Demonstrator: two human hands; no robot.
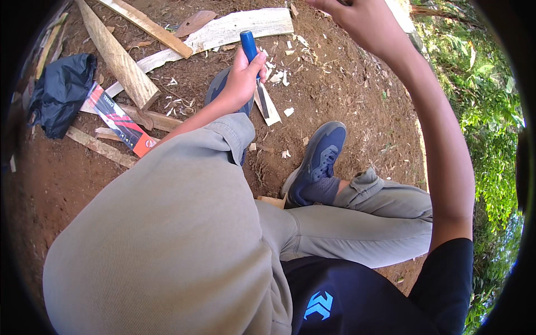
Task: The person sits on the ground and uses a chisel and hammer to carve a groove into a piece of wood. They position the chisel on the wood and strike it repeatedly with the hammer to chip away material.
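Note:
My left hand is wrapped around the blue handle of a chisel, its thumb along the side. The handle end points up and away. Below my fist the grey metal blade reaches down against a small pale piece of wood, which stands beside my left shoe; whether the edge bites into it I cannot tell. My right hand is raised at the top edge with its fingers curled. The picture's edge cuts off most of those fingers, and a dark bit shows there that I cannot make out.
Wood shavings litter the brown soil around a long pale plank. A thick wooden post, a black plastic bag and a red-and-black chisel package lie at left. My right shoe rests nearby; green plants grow at right.

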